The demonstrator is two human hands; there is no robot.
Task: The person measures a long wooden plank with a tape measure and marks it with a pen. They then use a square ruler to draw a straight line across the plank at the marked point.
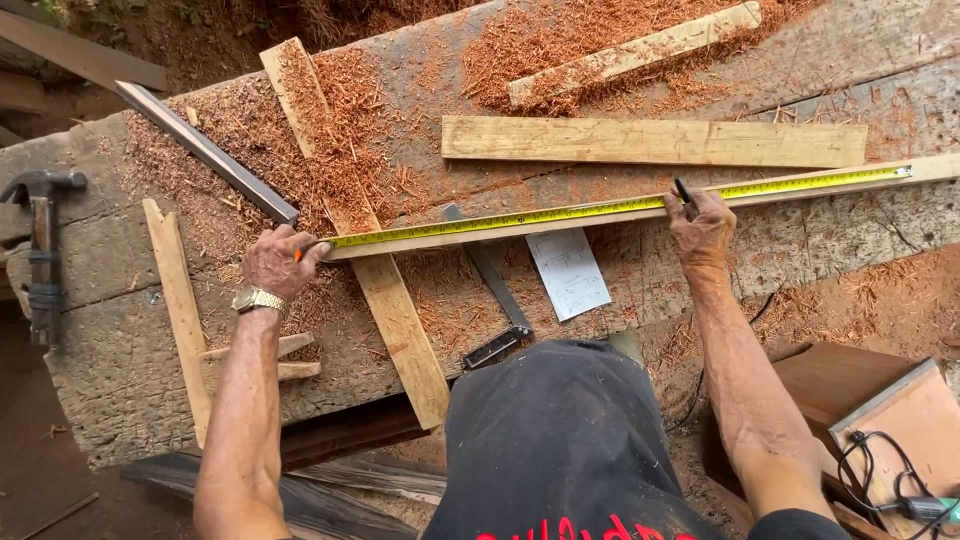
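A yellow tape measure [620,207] is being stretched along a long thin wooden strip [940,168], which is lying across the middle of the worktop [120,370] from left to right. The tape's left end is being pinned at the strip's left end by the left hand [275,262], whose fingers are closed around it with something orange showing between them, so that the blade is kept taut and flat on the wood. Further right, a dark pencil [682,190] is being pinched by the right hand [702,228], its tip being held at the tape's edge, seemingly so that a mark can be set against the scale.

Just beyond the strip, a shorter plank [655,142] is lying parallel. A longer board [350,230] is running diagonally beneath the strip's left end, dusted with reddish sawdust [560,40]. A metal square [495,295] and a white sheet of paper [568,272] are being kept on the near side, within easy reach. A hammer [42,250] is resting at the far left edge.
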